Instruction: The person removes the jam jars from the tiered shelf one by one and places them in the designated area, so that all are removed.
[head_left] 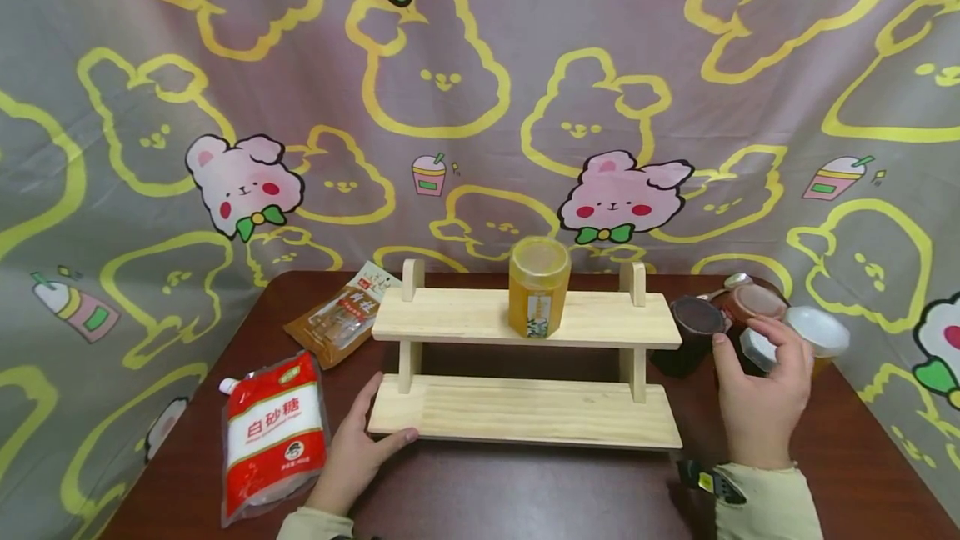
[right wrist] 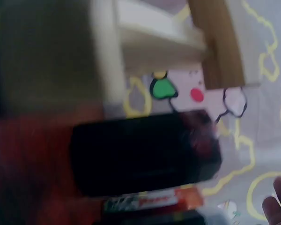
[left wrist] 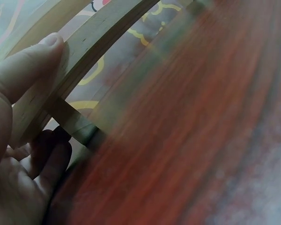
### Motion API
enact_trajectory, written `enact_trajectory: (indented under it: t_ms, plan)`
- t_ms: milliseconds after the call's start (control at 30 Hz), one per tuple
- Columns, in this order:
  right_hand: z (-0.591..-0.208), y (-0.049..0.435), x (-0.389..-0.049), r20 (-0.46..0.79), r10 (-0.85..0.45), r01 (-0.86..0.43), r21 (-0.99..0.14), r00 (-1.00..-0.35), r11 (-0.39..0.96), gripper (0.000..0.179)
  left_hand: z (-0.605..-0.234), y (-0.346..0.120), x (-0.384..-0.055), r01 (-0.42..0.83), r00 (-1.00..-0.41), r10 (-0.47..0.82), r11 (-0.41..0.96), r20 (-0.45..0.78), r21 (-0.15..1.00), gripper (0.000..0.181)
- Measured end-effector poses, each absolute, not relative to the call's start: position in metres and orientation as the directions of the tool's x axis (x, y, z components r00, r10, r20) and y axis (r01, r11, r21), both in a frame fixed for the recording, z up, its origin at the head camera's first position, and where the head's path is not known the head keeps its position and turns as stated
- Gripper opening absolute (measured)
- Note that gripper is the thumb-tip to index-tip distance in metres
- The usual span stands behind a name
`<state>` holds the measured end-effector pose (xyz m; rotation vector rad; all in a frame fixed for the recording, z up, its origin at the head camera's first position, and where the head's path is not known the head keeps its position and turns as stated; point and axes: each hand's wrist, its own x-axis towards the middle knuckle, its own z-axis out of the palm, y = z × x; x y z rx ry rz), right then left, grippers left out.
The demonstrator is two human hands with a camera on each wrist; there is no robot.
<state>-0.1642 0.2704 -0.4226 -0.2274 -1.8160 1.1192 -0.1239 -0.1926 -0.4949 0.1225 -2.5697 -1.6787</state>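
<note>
A two-tier wooden shelf (head_left: 525,411) stands mid-table, with a jar of yellow-orange contents (head_left: 527,307) upright on its upper board. My left hand (head_left: 352,457) grips the left end of the lower board; in the left wrist view the thumb (left wrist: 33,63) lies along the wood and the other fingers are around its far side. At the right, my right hand (head_left: 768,398) is raised with thumb and fingers apart and nothing between them. It is nearest to a dark jar (head_left: 697,317) and white-lidded jars (head_left: 821,327). The right wrist view shows the dark jar (right wrist: 145,154) away from the fingertips.
A red and white bag of white sugar (head_left: 273,440) lies left of the shelf, with a brown packet (head_left: 341,319) behind it. Among the jars at right are a reddish-brown-topped one (head_left: 756,304) and a metal spoon (head_left: 738,280). A patterned curtain (head_left: 480,165) hangs behind the table.
</note>
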Motion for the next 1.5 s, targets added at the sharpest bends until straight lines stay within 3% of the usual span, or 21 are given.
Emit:
enact_trajectory:
  t_ms: [333,700,1000,1133,1300,1500]
  plan:
    - [-0.436,0.294,-0.168,0.573,0.666,-0.235,-0.814,-0.477,0.531,0.059,-0.491,-0.194,-0.123,-0.018,-0.995,-0.099,0.422,0.026,0.907,0.105]
    - [-0.451,0.304,-0.174,0.297,0.776,-0.071,-0.948,-0.557,0.312,0.074,-0.491,-0.195,-0.121,-0.012,-0.995,-0.095,0.424,0.032,0.905,0.106]
    - [-0.466,0.311,-0.179,0.181,0.812,-0.027,-0.980,-0.555,0.200,0.088,-0.495,-0.195,-0.123,-0.021,-0.994,-0.102,0.426,0.025,0.904,0.107]
    - [-0.473,0.314,-0.179,0.094,0.818,0.055,-0.987,-0.567,0.152,0.090,-0.497,-0.196,-0.123,-0.025,-0.994,-0.105,0.416,0.021,0.909,0.109]
    - [-0.482,0.316,-0.177,-0.014,0.793,0.189,-0.974,-0.609,0.128,0.096,-0.499,-0.196,-0.124,-0.020,-0.994,-0.106,0.421,0.027,0.907,0.109]
    - [-0.489,0.320,-0.177,-0.021,0.776,0.274,-0.942,-0.630,0.196,0.106,-0.499,-0.195,-0.124,-0.010,-0.994,-0.099,0.443,0.038,0.897,0.109]
